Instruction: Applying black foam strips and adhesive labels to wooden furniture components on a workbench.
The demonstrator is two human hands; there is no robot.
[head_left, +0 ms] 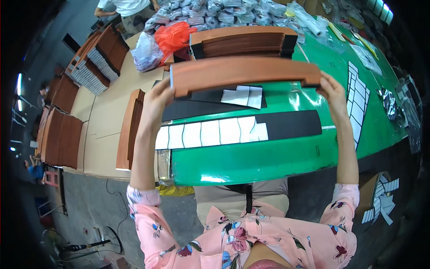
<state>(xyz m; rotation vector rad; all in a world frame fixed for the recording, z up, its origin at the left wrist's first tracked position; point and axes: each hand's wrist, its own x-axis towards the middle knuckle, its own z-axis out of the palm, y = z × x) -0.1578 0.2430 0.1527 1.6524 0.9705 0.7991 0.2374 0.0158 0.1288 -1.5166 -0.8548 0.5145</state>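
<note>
A long, slightly curved reddish-brown wooden board [244, 71] is held up over the table between my two hands. My left hand [162, 93] grips its left end, and my right hand [332, 89] closes on its right end by a small notch. Just behind it stands a stack of similar boards [244, 41] with dark ends. Below the raised board lies a black strip [293, 123] partly covered by a row of white stickers [210, 133]. Farther back, a second black piece carries loose white sticker sheets [242, 96].
The table has a green top [215, 168] and cardboard [103, 134] on its left. More boards [130, 130] and stacks [60, 139] stand there. Plastic-wrapped bundles [210, 15], an orange-red bag [172, 38] and a sticker sheet [357, 105] lie around. A person [130, 13] stands beyond.
</note>
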